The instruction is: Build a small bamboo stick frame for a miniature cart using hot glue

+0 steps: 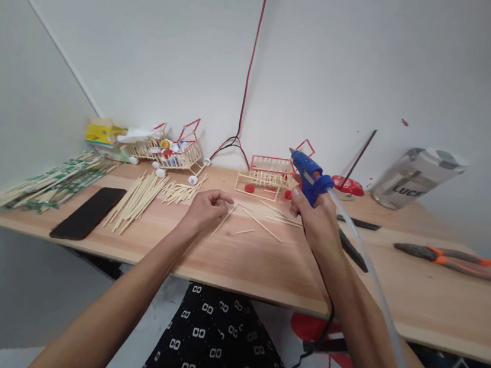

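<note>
My right hand [315, 216] is wrapped round a blue hot glue gun [311, 177], whose nozzle points up and to the left. A long clear glue stick [366, 258] trails out of its back over my right forearm. Low over the table, my left hand [209, 208] is closed in a pinch at the end of a thin wooden stick [224, 220]; the exact contact is hard to see. Several loose sticks [262, 225] lie between my hands. Behind them stands a small stick-built cart [268, 179] with red bottle-cap wheels, partly behind the glue gun.
On the left are a black phone [88, 212], a bundle of sticks [138, 201], wrapped chopsticks [56, 178] and finished carts [180, 153] with white wheels. Pliers [442, 256], a leaning can [416, 178] and a red-stained dish [348, 186] are on the right. A cable [252, 59] runs down the wall.
</note>
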`<state>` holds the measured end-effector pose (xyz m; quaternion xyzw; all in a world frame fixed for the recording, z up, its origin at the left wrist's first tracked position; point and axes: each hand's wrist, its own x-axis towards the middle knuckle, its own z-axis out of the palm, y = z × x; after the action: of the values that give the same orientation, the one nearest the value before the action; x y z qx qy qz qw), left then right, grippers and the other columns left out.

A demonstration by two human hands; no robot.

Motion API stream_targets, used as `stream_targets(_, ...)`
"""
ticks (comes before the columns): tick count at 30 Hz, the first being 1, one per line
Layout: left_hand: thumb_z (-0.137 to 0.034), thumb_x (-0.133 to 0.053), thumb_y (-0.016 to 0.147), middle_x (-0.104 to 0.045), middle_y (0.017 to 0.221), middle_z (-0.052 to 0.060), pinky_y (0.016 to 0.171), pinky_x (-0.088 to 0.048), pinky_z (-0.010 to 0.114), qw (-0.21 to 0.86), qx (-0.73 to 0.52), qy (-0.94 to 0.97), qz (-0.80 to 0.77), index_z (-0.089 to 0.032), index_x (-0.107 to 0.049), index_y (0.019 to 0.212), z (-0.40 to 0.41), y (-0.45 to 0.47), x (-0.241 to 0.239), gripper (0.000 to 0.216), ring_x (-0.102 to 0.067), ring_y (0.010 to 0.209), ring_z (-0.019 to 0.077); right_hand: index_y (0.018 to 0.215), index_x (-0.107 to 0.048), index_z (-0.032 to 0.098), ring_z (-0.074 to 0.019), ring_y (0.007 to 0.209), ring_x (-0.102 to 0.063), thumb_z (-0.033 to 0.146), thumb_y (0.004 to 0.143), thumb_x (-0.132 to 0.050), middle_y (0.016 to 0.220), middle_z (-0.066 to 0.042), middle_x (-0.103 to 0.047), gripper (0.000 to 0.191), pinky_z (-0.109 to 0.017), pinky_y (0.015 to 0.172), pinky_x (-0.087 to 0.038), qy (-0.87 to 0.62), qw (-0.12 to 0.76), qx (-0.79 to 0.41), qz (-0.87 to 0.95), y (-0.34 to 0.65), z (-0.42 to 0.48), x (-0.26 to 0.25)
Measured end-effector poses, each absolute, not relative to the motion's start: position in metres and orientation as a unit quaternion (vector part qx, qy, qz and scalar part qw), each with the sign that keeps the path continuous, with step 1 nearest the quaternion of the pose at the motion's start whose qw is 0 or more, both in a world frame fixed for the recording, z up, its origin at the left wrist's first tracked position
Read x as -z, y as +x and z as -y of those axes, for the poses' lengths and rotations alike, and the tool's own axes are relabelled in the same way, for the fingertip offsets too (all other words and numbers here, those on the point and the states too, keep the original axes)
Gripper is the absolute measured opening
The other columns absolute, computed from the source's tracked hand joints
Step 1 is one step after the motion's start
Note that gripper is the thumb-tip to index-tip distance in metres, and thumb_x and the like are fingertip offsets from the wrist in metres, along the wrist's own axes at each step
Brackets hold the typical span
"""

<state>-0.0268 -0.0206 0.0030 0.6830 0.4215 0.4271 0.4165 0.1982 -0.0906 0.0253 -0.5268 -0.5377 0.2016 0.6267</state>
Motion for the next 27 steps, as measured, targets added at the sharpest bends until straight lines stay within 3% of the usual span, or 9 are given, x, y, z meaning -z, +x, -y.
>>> stream_targets(6, -0.015, -0.059, 0.060, -0.062, 0.067, 0.001, 0.057, -0.040, 0.021, 0.377, -0.404, 0.720, -0.420, -0.013, -0.065, 0.074, 0.013, -0.038, -0.005, 0.015, -0.054, 0.060, 0.0112, 0.109, -0.061, 0.018, -0.0114, 0.054, -0.044, 0.044, 0.083, -0.056, 0.057, 0.005, -0.046, 0.036, -0.026, 0.053, -0.037, -0.521, 0.609, -0.249, 0.544, 0.188, 0.078, -0.027)
stream_targets(9, -0.022, -0.062, 0.067, -0.062, 0.064, 0.001, 0.056, -0.039, 0.023, 0.347, -0.384, 0.730, -0.446, -0.014, -0.066, 0.077, 0.011, -0.047, -0.006, 0.014, -0.054, 0.056, 0.0118, 0.106, -0.062, 0.017, -0.0100, 0.053, -0.040, 0.042, 0.081, -0.060, 0.058, 0.005, -0.043, 0.036, -0.025, 0.051, -0.034, -0.472, 0.632, -0.315, 0.527, 0.184, 0.076, -0.021)
stream_targets(14, -0.023, -0.055, 0.080, -0.061, 0.063, 0.002, 0.062, -0.038, 0.025, 0.163, -0.342, 0.817, -0.436, -0.016, -0.067, 0.078, 0.012, -0.055, -0.008, 0.014, -0.054, 0.061, 0.0138, 0.104, -0.063, 0.015, -0.0077, 0.051, -0.034, 0.036, 0.076, -0.067, 0.058, 0.006, -0.037, 0.035, -0.023, 0.047, -0.029, -0.392, 0.651, -0.442, 0.477, 0.177, 0.079, -0.019)
stream_targets(18, -0.024, -0.057, 0.080, -0.058, 0.066, 0.002, 0.060, -0.033, 0.025, 0.069, -0.293, 0.857, -0.418, -0.017, -0.065, 0.078, 0.015, -0.058, -0.008, 0.011, -0.050, 0.063, 0.0146, 0.101, -0.063, 0.015, -0.0068, 0.049, -0.032, 0.034, 0.074, -0.070, 0.054, 0.007, -0.037, 0.034, -0.023, 0.045, -0.028, -0.381, 0.641, -0.481, 0.461, 0.172, 0.083, -0.019)
stream_targets(20, -0.016, -0.055, 0.076, -0.054, 0.062, 0.000, 0.059, -0.031, 0.025, 0.065, -0.283, 0.860, -0.420, -0.017, -0.063, 0.078, 0.017, -0.060, -0.007, 0.008, -0.047, 0.060, 0.0136, 0.103, -0.063, 0.015, -0.0065, 0.049, -0.033, 0.033, 0.073, -0.071, 0.054, 0.008, -0.037, 0.036, -0.022, 0.045, -0.028, -0.377, 0.636, -0.495, 0.456, 0.171, 0.085, -0.017)
stream_targets(23, -0.005, -0.047, 0.070, -0.047, 0.056, -0.003, 0.059, -0.032, 0.024, 0.099, -0.295, 0.845, -0.434, -0.017, -0.062, 0.081, 0.025, -0.059, -0.005, 0.021, -0.044, 0.056, 0.0119, 0.106, -0.062, 0.015, -0.0065, 0.049, -0.033, 0.033, 0.074, -0.069, 0.053, 0.008, -0.035, 0.037, -0.021, 0.045, -0.028, -0.366, 0.631, -0.517, 0.447, 0.168, 0.086, -0.013)
stream_targets(27, -0.009, -0.047, 0.073, -0.053, 0.063, -0.002, 0.060, -0.037, 0.023, 0.177, -0.335, 0.808, -0.451, -0.016, -0.060, 0.078, 0.039, -0.057, -0.002, 0.016, -0.048, 0.061, 0.0120, 0.104, -0.063, 0.016, -0.0058, 0.049, -0.033, 0.035, 0.076, -0.068, 0.053, 0.010, -0.034, 0.034, -0.024, 0.055, -0.041, -0.344, 0.642, -0.533, 0.430, 0.157, 0.081, -0.013)
